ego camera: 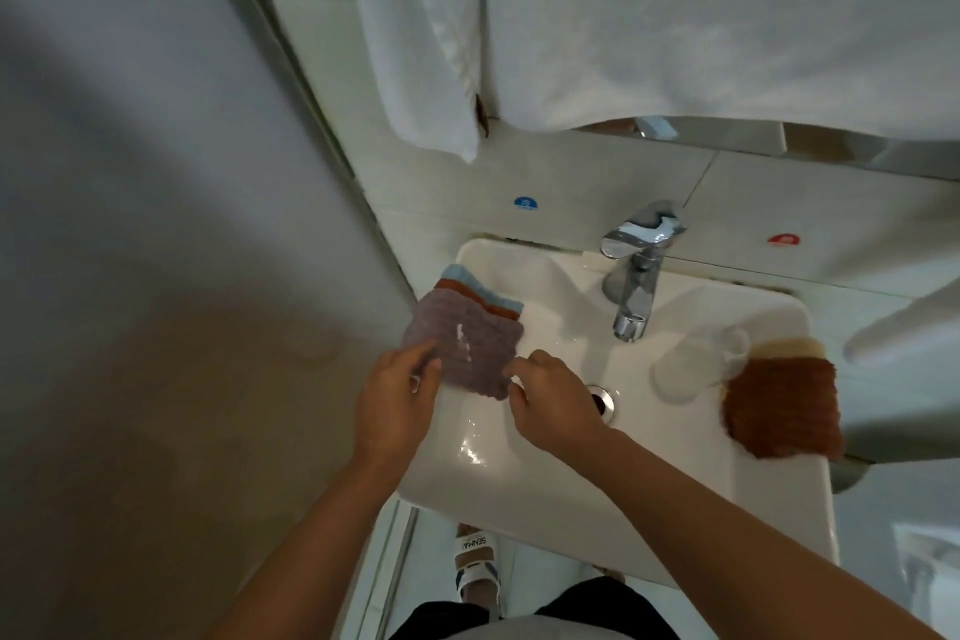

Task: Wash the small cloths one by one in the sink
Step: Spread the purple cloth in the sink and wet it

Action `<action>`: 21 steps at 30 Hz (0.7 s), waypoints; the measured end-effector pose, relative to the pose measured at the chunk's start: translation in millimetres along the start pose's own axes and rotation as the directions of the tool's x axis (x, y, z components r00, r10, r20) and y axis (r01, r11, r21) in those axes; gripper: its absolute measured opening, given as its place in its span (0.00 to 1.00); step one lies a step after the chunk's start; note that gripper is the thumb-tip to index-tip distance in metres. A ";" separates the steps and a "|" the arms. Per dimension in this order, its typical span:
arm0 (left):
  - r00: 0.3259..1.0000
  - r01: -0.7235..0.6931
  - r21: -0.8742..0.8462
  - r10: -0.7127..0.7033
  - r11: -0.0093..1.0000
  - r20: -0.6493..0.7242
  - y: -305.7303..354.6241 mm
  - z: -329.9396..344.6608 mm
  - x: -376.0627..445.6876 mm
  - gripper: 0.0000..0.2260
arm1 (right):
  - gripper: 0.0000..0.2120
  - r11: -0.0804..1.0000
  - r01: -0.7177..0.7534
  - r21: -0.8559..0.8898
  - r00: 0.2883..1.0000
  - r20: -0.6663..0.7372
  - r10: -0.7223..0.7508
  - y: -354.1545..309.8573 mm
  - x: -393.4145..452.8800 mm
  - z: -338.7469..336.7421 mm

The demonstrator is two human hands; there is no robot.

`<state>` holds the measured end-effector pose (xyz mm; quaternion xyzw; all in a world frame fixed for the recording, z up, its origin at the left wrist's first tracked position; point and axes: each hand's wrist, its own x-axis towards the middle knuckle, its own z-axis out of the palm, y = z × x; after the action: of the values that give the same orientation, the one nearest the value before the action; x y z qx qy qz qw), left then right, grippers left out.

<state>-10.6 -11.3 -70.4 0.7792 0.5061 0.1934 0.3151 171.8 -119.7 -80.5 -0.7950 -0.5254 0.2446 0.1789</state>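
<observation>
Mauve cloth (465, 346) being pinched by both hands' fingers (428, 364); stack (470, 291) beyond awaiting washing, brown cloth (779, 411) seemingly done.

Bare forearms, no sleeves; black shorts (597, 605); white strap sandal (475, 559) printed "SENMA", blue trim.

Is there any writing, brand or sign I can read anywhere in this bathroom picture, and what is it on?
"SENMA": on the white strap of the sandal on the person's foot, below the sink; it appears upside down from this view.
Round blue sticker on the wall tile left of the tap: a white mark, too blurred to read.
Round red sticker on the tile right of the tap: too blurred to read.
</observation>
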 end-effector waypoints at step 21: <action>0.922 0.342 -0.198 -0.288 0.918 0.258 -43.6 5.1 96.3 0.23 | 0.13 0.980 -0.195 0.049 0.975 -0.098 0.199 27.1 101.9 36.6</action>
<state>3.2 87.5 -105.7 0.6599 0.5599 0.1106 0.4887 204.4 -35.1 -145.5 -0.8511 -0.4292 0.2302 0.1963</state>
